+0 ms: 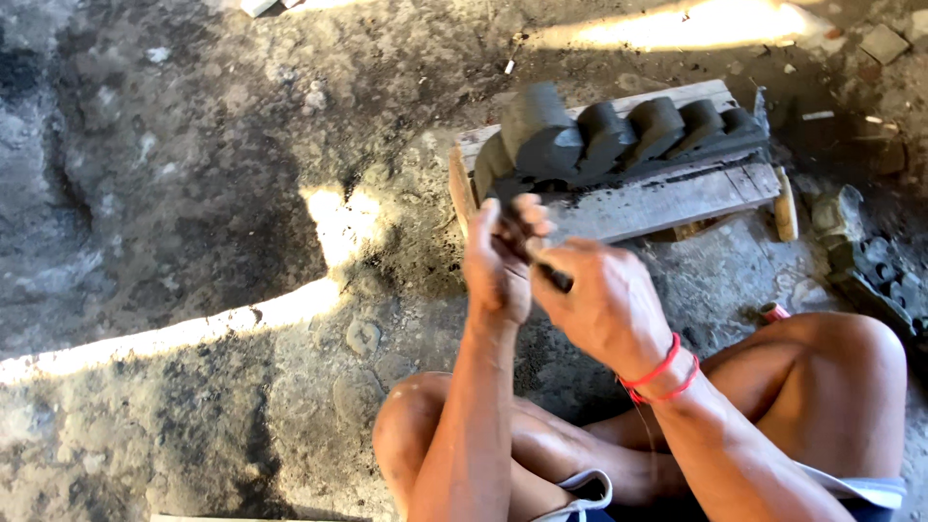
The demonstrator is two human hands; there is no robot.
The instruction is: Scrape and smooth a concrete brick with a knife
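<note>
My left hand [500,256] and my right hand [601,302] meet in front of me, just above the ground. Between them is a small dark piece [552,275], thin and black, gripped by my right fingers and touched by my left fingers; most of it is hidden. A red string bracelet [660,375] circles my right wrist. Just beyond my hands a wooden board [677,198] carries a row of several dark grey rounded clay pieces [619,135], leaning on one another.
I sit on rough dirt ground with bare knees [831,348] bent. Dark moulded parts [884,275] lie at the right edge. A small red-tipped object [772,311] lies by my right knee. Sunlit streaks [193,333] cross the ground on the left.
</note>
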